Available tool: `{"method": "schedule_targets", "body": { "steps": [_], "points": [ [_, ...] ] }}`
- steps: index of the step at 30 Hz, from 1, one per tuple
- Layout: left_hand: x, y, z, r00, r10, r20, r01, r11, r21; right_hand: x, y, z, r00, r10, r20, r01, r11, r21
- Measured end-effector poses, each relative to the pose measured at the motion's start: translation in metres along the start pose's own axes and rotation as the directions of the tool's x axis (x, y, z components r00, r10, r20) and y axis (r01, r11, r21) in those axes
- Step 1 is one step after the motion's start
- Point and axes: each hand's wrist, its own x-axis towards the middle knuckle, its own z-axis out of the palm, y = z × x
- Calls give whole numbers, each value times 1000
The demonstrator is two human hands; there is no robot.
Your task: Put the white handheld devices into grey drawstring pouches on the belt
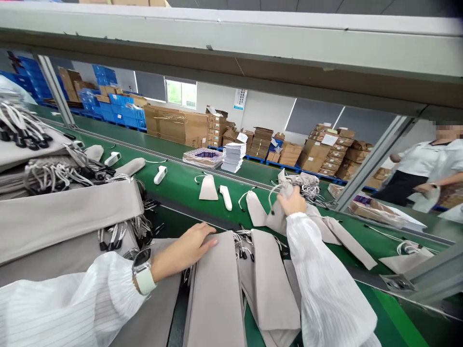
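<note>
My right hand (pixel 293 202) is closed on a grey drawstring pouch (pixel 277 218) above the green conveyor belt (pixel 188 212). My left hand (pixel 190 248), fingers stretched, lies at the top end of a stack of flat grey pouches (pixel 219 294). Beside that stack is a second pile of grey pouches (pixel 273 279), with white cords and black cord stoppers at its far end. A white handheld device (pixel 225 198) lies on the belt between two grey pouches, one left (pixel 209 188) and one right (pixel 255 208) of it.
At left, high piles of grey pouches (pixel 68 207) with tangled cords stand beside the belt. More white devices (pixel 160 175) lie further along it. A shelf beam (pixel 231 53) crosses overhead, with a metal post (pixel 372 161) at right. Beyond stand cartons (pixel 173 124) and a person (pixel 415 168).
</note>
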Motion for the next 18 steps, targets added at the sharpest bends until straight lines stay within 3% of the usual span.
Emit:
{"method": "schedule_targets", "body": {
  "steps": [2, 5, 7, 9, 11, 13, 18],
  "points": [
    [0, -7, 6, 1000, -20, 15, 19, 999, 36, 1, 19, 14, 993, -10, 118, 46, 950, -310],
    [0, -4, 7, 1000, 14, 0, -14, 997, 82, -9, 23, 38, 976, -112, 186, 187, 872, -453],
    [0, 1, 6, 999, 37, -25, -34, 993, 113, -15, 10, 50, 946, -257, 198, 318, 857, -406],
    [-1, 5, 5, 998, 43, -45, -36, 988, 147, -23, -10, 62, 859, -429, 279, 499, 824, -270],
    [-1, 7, 4, 998, 40, -45, -31, 981, 192, -31, -31, 75, 769, -520, 372, 592, 799, -105],
    [-2, 6, 3, 999, 41, -29, -33, 968, 250, -37, -45, 89, 742, -512, 432, 561, 828, 16],
    [-4, 0, -7, 1000, 3, 23, -10, 950, 312, -28, -39, 108, 786, -352, 508, 307, 936, 173]
  ]
}}
